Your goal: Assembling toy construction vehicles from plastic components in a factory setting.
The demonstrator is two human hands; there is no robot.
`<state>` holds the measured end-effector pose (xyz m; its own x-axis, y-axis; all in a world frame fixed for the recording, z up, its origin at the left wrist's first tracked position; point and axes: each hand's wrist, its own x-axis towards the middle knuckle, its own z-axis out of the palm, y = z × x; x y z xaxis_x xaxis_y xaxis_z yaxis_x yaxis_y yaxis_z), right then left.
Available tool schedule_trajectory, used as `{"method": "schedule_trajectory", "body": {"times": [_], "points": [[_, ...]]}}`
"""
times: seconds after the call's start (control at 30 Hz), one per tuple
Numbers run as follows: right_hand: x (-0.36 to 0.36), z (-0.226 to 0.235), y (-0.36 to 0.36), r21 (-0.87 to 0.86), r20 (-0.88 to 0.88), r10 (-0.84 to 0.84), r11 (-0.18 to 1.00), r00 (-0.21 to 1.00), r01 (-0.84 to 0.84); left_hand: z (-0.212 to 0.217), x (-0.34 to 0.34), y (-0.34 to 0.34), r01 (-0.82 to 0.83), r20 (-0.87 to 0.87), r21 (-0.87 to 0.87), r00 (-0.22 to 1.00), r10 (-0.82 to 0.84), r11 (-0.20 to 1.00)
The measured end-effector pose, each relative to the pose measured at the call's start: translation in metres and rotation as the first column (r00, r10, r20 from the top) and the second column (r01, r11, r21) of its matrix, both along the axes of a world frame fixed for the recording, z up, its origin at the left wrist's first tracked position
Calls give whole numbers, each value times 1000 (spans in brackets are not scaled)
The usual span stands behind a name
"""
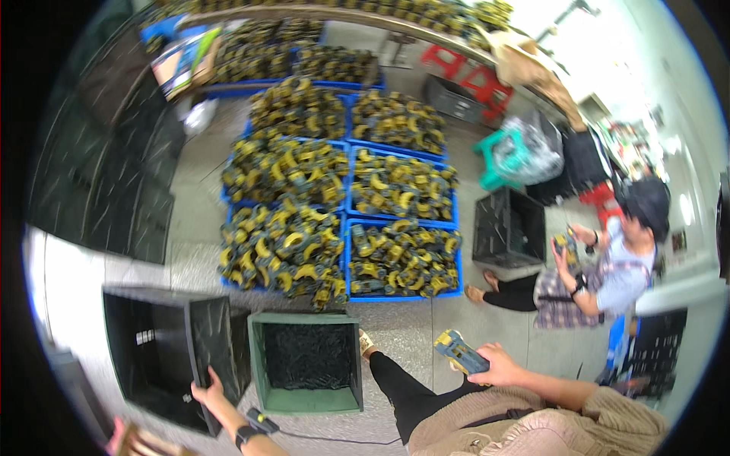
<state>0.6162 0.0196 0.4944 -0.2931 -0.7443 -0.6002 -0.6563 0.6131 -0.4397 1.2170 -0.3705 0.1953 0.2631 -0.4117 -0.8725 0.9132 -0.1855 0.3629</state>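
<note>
My right hand (496, 368) is closed around one end of a grey-and-yellow plastic tool housing (462, 354), held out in front of my body. At lower left, my left hand (211, 391) grips the near rim of a large black crate (210, 334), which is tilted with its opening showing. Beside that crate stands a green-rimmed crate (303, 401) with a dark bottom. Close to my left wrist lies a small dark device (262, 420) with a black cable.
Several blue bins (404, 298) heaped with similar yellow-and-grey parts stand ahead. A co-worker (597, 266) at right handles a similar piece beside another black crate (493, 228). Further back are a green stool (498, 156), red stools (471, 80) and a long shelf edge (342, 14).
</note>
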Motion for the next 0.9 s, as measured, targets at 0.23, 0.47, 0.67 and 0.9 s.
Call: {"method": "schedule_trajectory", "body": {"times": [0.23, 0.47, 0.67, 0.9], "points": [[-12, 5, 25, -6, 22, -217, 976, 976, 217, 23, -41, -13, -228, -314, 314, 891, 327, 922], [-30, 3, 63, -60, 36, -319, 945, 947, 320, 70, -63, 39, -241, -386, 402, 830, 402, 883], [-40, -8, 100, -113, 103, -387, 911, 916, 397, 138, -113, 132, -154, -295, 572, 878, 377, 806], [-71, -17, 160, -160, 211, -448, 861, 869, 483, 202, -219, 264, 343, -287, 316, 923, -255, 885]]}}
